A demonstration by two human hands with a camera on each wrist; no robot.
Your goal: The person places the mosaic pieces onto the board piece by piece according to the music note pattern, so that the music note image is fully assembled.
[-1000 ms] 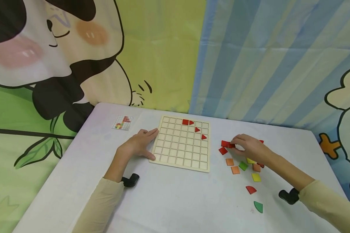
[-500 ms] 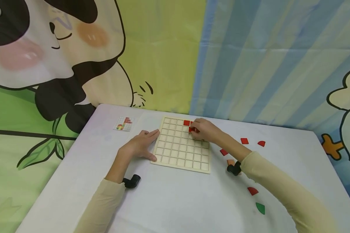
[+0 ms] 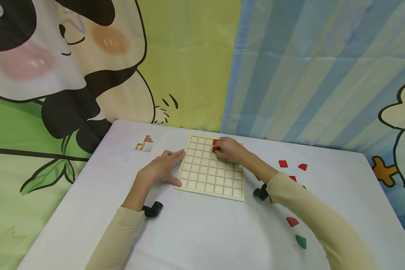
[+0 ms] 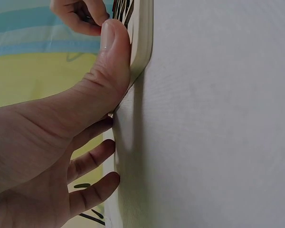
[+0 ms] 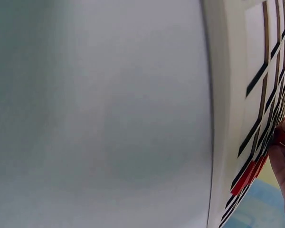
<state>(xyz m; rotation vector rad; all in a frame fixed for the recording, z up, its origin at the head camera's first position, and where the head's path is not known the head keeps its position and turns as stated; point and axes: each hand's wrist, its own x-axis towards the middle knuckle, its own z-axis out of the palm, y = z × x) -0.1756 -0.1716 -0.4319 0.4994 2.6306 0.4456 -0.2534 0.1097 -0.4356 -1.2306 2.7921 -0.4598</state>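
Observation:
A pale wooden grid board [image 3: 202, 168] lies on the white table. My right hand [image 3: 231, 150] is over its far right part, pinching a small red square tile [image 3: 214, 149] between thumb and fingers at the cells. Just behind that tile sits another red square [image 3: 215, 141] in the far row. The right wrist view also shows the pinched tile [image 5: 278, 135] close at the grid, with a red piece [image 5: 244, 178] lying nearer. My left hand [image 3: 162, 167] rests at the board's left edge, thumb [image 4: 115, 57] at the near corner and fingers spread along the side. The right hand hides other cells.
A small printed pattern card [image 3: 144, 143] lies left of the board. On the right are loose pieces, among them a red square [image 3: 283, 164], a red quarter-round [image 3: 302, 167] and a green quarter-round [image 3: 301, 242]. My right forearm covers part of this group.
My right hand has moved left from the loose pieces to the board with a red square tile, then shifted slightly further left over the cells. The left hand stays at the board's edge.

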